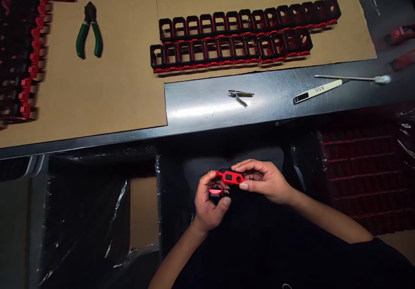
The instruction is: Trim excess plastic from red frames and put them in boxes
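Observation:
Below the table's front edge, over my lap, both hands hold one small red and black plastic part (229, 177). My left hand (209, 202) is curled around its left end from below, thumb up. My right hand (264, 181) pinches its right end with fingers closed over the top. On the cardboard sheet (97, 94) at the back lie two rows of similar black and red frame parts (240, 34), side by side.
Green-handled cutters (89, 32) lie on the cardboard at upper left, beside a stack of red and black parts (22, 51). Metal tweezers (240, 94), a white tool marked A55 (316, 91) and a swab (353, 78) rest on the steel table. Plastic-lined bins (369, 172) stand below.

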{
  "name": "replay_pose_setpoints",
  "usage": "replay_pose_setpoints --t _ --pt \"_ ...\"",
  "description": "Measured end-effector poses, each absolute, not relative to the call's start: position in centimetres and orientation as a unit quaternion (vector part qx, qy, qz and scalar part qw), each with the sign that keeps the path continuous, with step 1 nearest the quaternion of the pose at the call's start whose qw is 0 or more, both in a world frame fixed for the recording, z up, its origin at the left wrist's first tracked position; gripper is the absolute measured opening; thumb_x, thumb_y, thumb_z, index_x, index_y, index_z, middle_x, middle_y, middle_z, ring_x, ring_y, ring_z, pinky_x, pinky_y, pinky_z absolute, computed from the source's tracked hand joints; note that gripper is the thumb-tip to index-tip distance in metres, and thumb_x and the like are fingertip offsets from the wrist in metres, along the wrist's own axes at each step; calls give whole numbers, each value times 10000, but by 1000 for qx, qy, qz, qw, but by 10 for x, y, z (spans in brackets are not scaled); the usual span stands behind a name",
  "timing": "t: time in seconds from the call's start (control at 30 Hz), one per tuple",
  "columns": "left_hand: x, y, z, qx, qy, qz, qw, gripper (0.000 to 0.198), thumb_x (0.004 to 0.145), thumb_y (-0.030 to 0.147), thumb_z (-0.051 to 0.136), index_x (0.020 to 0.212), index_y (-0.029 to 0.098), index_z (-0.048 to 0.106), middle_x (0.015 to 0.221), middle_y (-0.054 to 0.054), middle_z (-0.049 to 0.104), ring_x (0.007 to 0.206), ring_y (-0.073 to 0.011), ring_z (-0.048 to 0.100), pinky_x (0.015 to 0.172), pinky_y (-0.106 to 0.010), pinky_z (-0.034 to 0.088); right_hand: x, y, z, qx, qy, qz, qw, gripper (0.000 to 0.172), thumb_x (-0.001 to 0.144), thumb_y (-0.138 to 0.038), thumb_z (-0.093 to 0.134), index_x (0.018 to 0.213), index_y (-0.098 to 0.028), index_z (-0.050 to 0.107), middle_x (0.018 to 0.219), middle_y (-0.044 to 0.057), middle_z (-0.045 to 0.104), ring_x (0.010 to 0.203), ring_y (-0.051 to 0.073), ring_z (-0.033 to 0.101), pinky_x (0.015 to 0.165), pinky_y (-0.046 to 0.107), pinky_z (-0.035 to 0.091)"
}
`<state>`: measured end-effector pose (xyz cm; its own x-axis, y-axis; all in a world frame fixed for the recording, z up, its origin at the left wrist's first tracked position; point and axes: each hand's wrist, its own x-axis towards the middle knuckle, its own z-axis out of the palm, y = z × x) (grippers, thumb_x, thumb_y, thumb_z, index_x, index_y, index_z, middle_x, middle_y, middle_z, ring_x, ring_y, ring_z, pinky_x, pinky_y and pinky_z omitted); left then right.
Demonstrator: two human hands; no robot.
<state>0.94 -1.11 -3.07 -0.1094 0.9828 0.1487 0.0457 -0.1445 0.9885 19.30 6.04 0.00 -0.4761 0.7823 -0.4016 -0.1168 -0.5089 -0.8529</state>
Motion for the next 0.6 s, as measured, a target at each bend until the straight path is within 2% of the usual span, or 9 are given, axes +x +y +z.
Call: replay_pose_setpoints --t 0.2,0.3,0.37,0.5,0.6 --pt "10 -10 -28 491 514 558 428 442 914 492 635 1252 220 550 907 -33 646 675 -138 667 631 -262 589 197 65 0 -398 -465 724 318 287 769 -254 848 1047 -284 779 1183 57 726 1049 200 714 842 302 610" --pt "8 -11 -28 484 523 555 429 382 917 490 625 1173 209 583 990 -61 654 667 -132 659 605 -256 579 199 67 1 -385 -486 714 324 292 793 -245 830 1076 -294 775 1197 59 727 1094 208 703 871 310 607" --pt "6 -11 -28 485 526 544 439 346 926 489 609 1129 210 590 1032 -75 663 733 -154 674 623 -266 578 200 69 1 -376 -498 712 323 295 809 -247 816 1097 -293 771 1212 65 723 1127 217 692 902 330 603" --pt "0 -7 -25 515 541 520 414 298 928 493 598 991 203 628 959 -72 709 873 -206 698 752 -322 576 201 71 1 -361 -496 720 325 309 842 -231 785 1136 -321 756 1252 51 708 1175 206 672 939 326 591" --pt "-6 -2 -20 537 549 501 399 272 901 461 644 858 192 643 898 -67 733 833 -198 709 735 -304 565 202 73 -1 -355 -499 721 323 302 859 -227 769 1146 -320 752 1266 54 702 1176 200 673 935 316 591"
